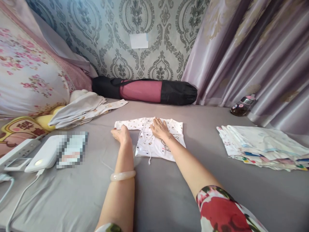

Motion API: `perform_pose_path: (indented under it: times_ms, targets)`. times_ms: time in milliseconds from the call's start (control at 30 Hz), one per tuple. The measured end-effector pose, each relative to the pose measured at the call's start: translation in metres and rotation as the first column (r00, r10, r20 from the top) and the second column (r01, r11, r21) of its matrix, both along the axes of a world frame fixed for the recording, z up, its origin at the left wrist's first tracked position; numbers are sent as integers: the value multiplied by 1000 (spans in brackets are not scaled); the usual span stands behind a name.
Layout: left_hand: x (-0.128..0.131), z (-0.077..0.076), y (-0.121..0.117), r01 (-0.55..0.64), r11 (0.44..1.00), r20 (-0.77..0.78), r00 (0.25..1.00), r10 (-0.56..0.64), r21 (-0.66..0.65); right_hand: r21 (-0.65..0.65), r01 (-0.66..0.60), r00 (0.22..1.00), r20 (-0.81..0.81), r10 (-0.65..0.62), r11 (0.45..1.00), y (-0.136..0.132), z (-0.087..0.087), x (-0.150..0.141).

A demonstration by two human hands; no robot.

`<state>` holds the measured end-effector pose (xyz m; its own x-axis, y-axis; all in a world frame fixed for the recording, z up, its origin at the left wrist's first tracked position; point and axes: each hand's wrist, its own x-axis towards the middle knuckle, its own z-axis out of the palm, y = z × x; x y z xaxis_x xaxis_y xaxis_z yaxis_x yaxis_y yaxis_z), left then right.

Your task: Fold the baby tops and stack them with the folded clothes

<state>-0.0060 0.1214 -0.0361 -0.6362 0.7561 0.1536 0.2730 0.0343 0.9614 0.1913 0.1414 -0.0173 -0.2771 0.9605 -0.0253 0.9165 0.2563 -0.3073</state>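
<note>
A small white baby shirt [146, 138] with little prints and tie strings lies on the grey bed sheet, one sleeve stretched out to the left. At that sleeve's cuff, my left hand [121, 134] has the edge between thumb and fingers; part of the fingers is hidden. My right hand [159, 129] lies flat on the upper part of the shirt, fingers spread. The shirt's right side is straight, and no sleeve sticks out there.
Folded baby clothes [260, 145] are stacked at right, near a bottle [242, 105]. More garments [79, 111] lie at left beside a floral cushion [31, 64]. A white power bank [47, 153], a cable and a power strip [19, 149] sit front left. A rolled mat bag [142, 91] lies along the wall.
</note>
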Motion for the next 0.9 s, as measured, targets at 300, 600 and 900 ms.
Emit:
perform_pose_path:
  times_ms: [300,600,900]
  targets:
    - [9,11,-1,-165,986,384,909,164,-30,-6,-33,999,22,33,999,-1,15,-3]
    - [12,21,7,-158,984,739,653,167,-83,112,-163,986,39,160,980,-3,19,-28]
    - [10,24,15,-153,986,640,765,74,68,75,-56,998,39,53,996,2,18,-38]
